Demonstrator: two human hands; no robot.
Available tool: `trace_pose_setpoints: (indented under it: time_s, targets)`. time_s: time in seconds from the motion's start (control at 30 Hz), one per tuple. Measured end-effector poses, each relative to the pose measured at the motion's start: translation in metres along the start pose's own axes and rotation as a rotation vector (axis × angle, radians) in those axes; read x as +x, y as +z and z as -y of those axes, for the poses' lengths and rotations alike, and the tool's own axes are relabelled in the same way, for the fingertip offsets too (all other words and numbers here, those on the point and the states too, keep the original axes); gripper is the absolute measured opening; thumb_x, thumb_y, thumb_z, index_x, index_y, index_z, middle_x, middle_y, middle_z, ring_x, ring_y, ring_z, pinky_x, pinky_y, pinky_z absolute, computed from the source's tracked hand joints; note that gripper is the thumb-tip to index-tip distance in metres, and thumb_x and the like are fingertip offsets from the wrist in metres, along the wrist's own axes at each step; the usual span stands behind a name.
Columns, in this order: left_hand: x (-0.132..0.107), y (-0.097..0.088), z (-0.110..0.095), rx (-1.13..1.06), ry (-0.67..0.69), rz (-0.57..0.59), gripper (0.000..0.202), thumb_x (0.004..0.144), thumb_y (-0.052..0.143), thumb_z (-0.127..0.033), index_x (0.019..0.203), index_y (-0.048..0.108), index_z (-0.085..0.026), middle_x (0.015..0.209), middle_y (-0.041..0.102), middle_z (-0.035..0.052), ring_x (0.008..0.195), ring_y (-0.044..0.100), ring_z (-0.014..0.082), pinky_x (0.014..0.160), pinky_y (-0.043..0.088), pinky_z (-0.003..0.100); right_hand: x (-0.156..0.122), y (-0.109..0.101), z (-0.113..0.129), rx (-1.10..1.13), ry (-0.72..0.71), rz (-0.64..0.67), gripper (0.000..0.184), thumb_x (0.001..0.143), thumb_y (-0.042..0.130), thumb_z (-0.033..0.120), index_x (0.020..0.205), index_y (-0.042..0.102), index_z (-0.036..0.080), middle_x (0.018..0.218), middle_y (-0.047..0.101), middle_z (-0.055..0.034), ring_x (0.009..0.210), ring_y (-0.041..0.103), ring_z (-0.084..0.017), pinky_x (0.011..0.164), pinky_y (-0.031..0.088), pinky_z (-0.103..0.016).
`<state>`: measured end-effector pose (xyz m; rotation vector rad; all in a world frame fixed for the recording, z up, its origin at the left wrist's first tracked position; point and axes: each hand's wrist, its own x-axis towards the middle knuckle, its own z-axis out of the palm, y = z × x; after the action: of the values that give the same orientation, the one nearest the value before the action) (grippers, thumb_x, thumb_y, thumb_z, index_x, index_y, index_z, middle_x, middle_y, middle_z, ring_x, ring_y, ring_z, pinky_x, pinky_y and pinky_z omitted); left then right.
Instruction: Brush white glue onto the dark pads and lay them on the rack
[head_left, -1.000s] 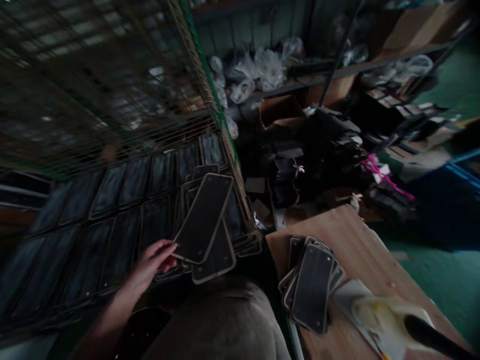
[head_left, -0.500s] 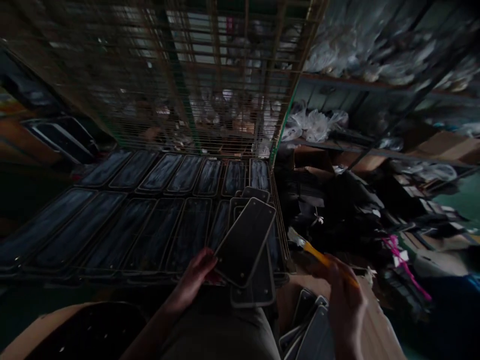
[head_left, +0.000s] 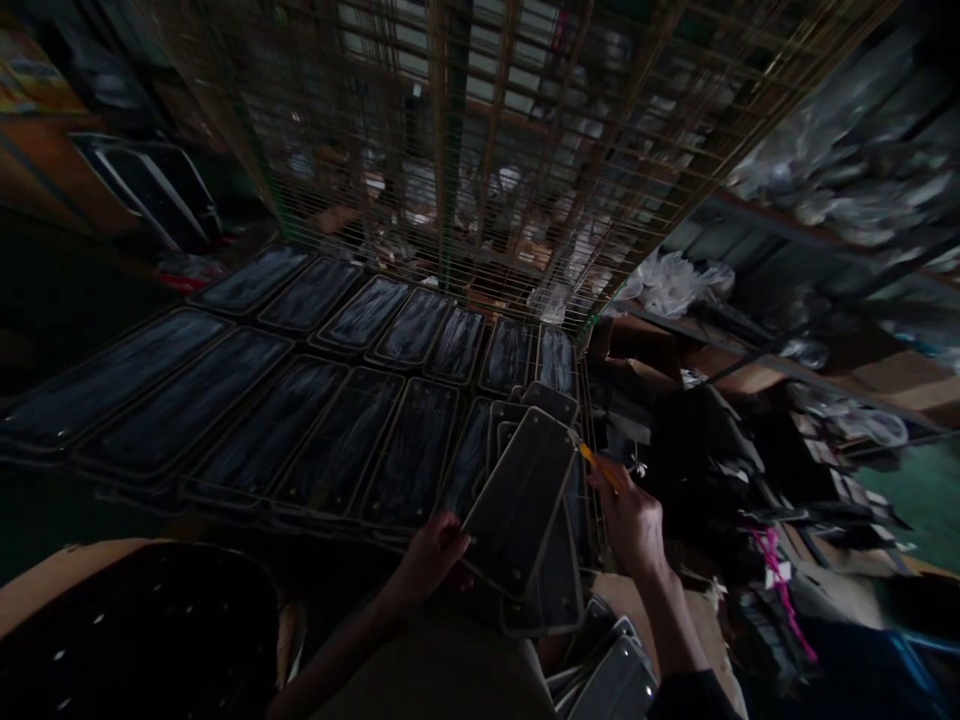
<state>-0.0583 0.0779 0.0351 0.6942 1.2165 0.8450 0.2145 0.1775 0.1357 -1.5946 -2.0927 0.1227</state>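
From where I stand, the dark panel (head_left: 517,505) lies right of centre in the frame, over a loose pile of others (head_left: 551,605); its long axis slants from lower left to upper right; the left hand (head_left: 433,555) has its grip pinched on the lower-left corner, so the panel stretches up and away from those fingers; the right hand (head_left: 628,512), beyond the opposite end, has its grip clamped round a yellow-handled brush (head_left: 598,466), which points up and left; the bristle end sits at the panel's upper-right corner, though I cannot tell whether it touches; that corner is nearer the right hand, the lower end nearer the left.
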Motion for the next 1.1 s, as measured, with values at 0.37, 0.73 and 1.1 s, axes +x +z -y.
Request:
trace_pose_setpoints:
  time_s: [0.37, 0.73, 1.1]
  targets:
    - [-0.002, -0.003, 0.004, -0.084, -0.001, 0.049, 0.036, 0.076, 0.066, -0.046, 0.084, 0.044, -0.019, 0.066, 0.061, -0.0033, 0.047, 0.067, 0.017, 0.04, 0.051, 0.023, -0.013, 0.011, 0.005, -0.102, -0.071, 0.117, 0.036, 0.101, 0.039, 0.041, 0.116, 0.063, 0.019, 0.081, 0.074, -0.0037, 0.063, 0.069, -0.015, 0.055, 0.047, -0.021]
    - [-0.007, -0.003, 0.001, -0.15, -0.004, 0.061, 0.045, 0.073, 0.071, -0.052, 0.085, 0.043, -0.019, 0.062, 0.061, -0.0037, 0.049, 0.068, 0.0188, 0.042, 0.054, 0.024, -0.09, -0.042, 0.069, 0.26, -0.031, 0.501, 0.027, 0.1, 0.043, 0.031, 0.122, 0.058, 0.026, 0.094, 0.072, -0.003, 0.077, 0.07, -0.015, 0.063, 0.053, -0.022]
    - [-0.008, -0.006, -0.001, -0.14, 0.021, 0.063, 0.037, 0.076, 0.067, -0.047, 0.082, 0.043, -0.018, 0.06, 0.059, -0.0049, 0.046, 0.066, 0.0163, 0.039, 0.051, 0.022, -0.051, -0.022, 0.043, 0.595, 0.137, 0.464, 0.024, 0.098, 0.047, 0.036, 0.112, 0.06, 0.022, 0.078, 0.07, -0.001, 0.068, 0.068, -0.014, 0.063, 0.056, -0.023]
